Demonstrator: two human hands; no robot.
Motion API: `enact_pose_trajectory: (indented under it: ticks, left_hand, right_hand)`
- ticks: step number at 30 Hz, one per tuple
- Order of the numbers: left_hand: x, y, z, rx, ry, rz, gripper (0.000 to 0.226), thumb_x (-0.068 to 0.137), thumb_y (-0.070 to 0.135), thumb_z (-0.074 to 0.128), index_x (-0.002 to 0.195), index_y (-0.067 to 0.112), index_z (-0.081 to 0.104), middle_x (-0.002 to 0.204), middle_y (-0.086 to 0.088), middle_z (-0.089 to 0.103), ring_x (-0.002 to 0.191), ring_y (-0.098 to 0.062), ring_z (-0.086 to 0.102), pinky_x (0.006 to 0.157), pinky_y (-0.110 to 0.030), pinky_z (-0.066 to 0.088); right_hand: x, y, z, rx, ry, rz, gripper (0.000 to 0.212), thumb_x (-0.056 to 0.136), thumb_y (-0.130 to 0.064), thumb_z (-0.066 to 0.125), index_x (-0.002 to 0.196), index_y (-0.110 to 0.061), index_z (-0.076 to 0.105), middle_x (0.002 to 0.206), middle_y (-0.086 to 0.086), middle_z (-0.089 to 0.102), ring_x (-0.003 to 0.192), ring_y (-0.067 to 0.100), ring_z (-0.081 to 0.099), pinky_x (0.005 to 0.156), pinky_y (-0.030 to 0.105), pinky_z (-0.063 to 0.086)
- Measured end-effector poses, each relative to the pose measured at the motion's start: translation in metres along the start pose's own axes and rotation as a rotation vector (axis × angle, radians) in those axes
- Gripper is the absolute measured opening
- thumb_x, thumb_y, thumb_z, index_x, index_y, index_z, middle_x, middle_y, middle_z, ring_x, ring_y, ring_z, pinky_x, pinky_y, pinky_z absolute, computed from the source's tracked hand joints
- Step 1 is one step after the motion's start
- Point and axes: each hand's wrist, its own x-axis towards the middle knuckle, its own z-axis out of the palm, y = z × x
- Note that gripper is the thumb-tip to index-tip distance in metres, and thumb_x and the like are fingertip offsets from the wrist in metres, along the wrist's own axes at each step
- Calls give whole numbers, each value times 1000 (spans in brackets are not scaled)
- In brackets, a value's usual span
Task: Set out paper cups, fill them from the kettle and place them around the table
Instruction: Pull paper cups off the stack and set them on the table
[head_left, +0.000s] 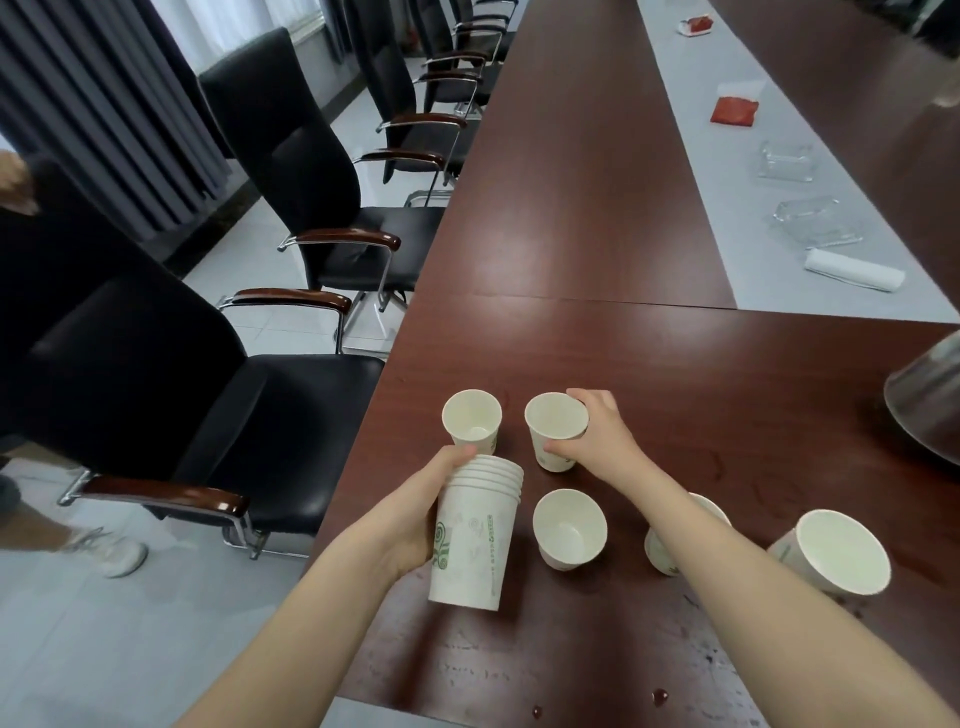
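My left hand grips a stack of nested white paper cups with green print, held above the dark wooden table. My right hand holds a single empty cup that stands on the table. To its left stands another empty cup. A third empty cup sits nearer me. My right forearm partly hides one more cup, and a further cup stands at the right. A shiny kettle shows at the right edge, mostly cut off.
Black office chairs line the table's left side. Another person's leg and shoe are at the far left. On the table's grey centre strip lie a rolled white cloth, glass dishes and red packets.
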Motion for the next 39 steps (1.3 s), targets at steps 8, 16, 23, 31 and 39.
enact_pose_trajectory:
  ticks: [8, 16, 23, 31, 39]
  left_hand:
    - [5, -3, 1, 16, -5, -7, 41, 88, 42, 55, 110, 8, 63, 77, -8, 71, 63, -19, 68, 58, -26, 53]
    - [5, -4, 4, 24, -74, 29, 38, 81, 41, 59, 101, 10, 65, 75, -7, 71, 62, -18, 68, 56, -26, 53]
    - [7, -3, 7, 54, -91, 65, 47, 69, 46, 65, 100, 11, 68, 87, -10, 72, 72, -21, 69, 68, -31, 54]
    - [3, 2, 33, 41, -162, 108, 50, 72, 41, 64, 108, 6, 65, 83, -8, 73, 68, -18, 70, 57, -26, 56]
    - [7, -3, 71, 98, -181, 46, 71, 54, 54, 82, 104, 7, 70, 99, -15, 71, 85, -28, 68, 82, -40, 53]
  right_hand:
    - [-12, 11, -3, -4, -30, -48, 81, 64, -20, 85, 133, -15, 43, 131, 0, 42, 111, 10, 43, 88, 20, 31]
    - [-16, 11, -7, 22, -130, 0, 109, 64, -26, 86, 149, -18, 18, 151, 3, 29, 138, 18, 30, 102, 23, 25]
    - [-27, -1, -27, -97, -171, 22, 106, 71, -30, 80, 151, -18, 11, 156, 4, 15, 142, 21, 21, 112, 33, 23]
    - [-71, -57, -64, 150, -190, -133, 10, 90, -26, 61, 93, -25, 70, 110, -5, 64, 109, 17, 57, 97, 30, 42]
    - [-100, -56, -87, 374, -271, -122, 20, 90, -9, 60, 76, -20, 71, 67, -15, 67, 70, -1, 59, 75, 18, 46]
